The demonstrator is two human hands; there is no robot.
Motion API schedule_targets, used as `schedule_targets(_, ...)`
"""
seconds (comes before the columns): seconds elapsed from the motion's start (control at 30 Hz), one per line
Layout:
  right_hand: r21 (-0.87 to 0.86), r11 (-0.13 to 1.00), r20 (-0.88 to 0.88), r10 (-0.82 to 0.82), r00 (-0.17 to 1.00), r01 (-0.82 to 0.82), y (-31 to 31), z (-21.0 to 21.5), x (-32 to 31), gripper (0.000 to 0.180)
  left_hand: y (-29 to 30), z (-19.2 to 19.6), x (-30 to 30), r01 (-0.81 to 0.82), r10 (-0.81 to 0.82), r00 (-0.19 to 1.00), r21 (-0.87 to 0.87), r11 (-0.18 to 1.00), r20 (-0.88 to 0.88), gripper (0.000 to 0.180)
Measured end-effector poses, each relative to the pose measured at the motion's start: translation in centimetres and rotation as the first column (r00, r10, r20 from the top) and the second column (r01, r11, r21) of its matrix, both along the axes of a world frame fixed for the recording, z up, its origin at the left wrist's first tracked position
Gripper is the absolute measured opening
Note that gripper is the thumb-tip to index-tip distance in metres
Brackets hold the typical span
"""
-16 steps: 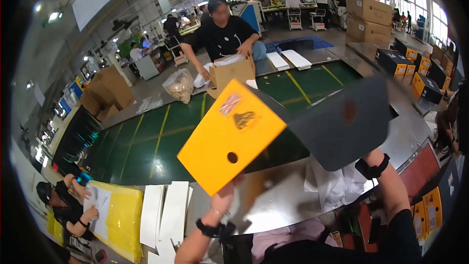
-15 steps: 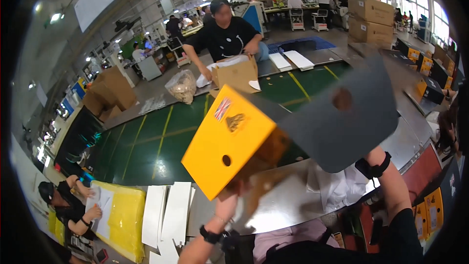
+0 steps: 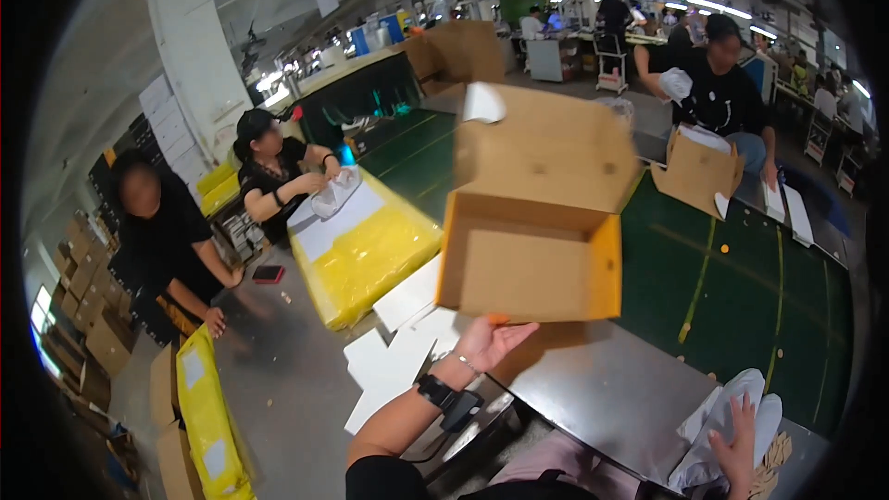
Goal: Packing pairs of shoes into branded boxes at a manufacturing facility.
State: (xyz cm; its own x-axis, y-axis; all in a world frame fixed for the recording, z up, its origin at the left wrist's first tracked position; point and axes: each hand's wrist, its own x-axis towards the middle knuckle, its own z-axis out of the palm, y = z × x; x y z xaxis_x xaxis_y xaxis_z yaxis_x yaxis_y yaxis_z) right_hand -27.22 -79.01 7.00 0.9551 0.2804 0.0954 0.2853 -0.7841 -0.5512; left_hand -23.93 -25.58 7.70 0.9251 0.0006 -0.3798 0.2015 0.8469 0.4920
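Note:
A cardboard box (image 3: pixel 523 264) with yellow outer sides and a bare brown inside stands with its lid (image 3: pixel 546 153) raised and nothing inside. My left hand (image 3: pixel 491 343) is at the box's near lower edge, fingers stretched out; whether it bears any weight is unclear. At the lower right, my right hand (image 3: pixel 736 440) lies over a white paper-wrapped bundle (image 3: pixel 708 449), its fingers spread. Crumpled brown paper (image 3: pixel 771 465) pokes out beside that bundle.
A metal table (image 3: pixel 602 389) borders a green conveyor belt (image 3: pixel 667 287). White sheets (image 3: pixel 394 361) and a yellow plastic-wrapped stack (image 3: pixel 370 255) lie leftward. Two people are at the left. Across the belt another person stands by an open brown box (image 3: pixel 699 167).
My view has swung left. The box, earlier tilted between both hands with its yellow outside toward me, now shows its open inside. My right hand has left it for the white bundle.

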Motion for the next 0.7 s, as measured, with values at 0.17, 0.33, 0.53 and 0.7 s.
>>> schedule_targets(0.17,-0.218,0.970,-0.063,-0.126,0.990,0.110,-1.5,-3.6,-2.1,0.083,-0.9,0.4,-1.3,-0.084,0.085,0.996,0.033,0.996,-0.027,0.040)
schedule_targets(0.33,0.093,0.943,-0.014,-0.319,0.948,0.319,-1.9,-4.6,-2.0,0.090,-5.4,-0.6,-4.3,0.218,-0.227,0.974,-0.192,0.957,-0.024,0.047)
schedule_targets(0.53,0.502,0.722,-0.193,-0.443,0.875,0.476,-6.1,-11.5,0.7,0.099,-9.4,-5.0,-8.6,0.420,-0.429,0.903,-0.189,0.888,-0.010,0.041)
schedule_targets(0.7,0.499,0.695,-0.189,-0.496,0.848,0.518,-2.9,-10.3,1.3,0.110,-11.7,-9.6,-9.9,0.469,-0.499,0.863,-0.235,0.851,-0.084,0.041)
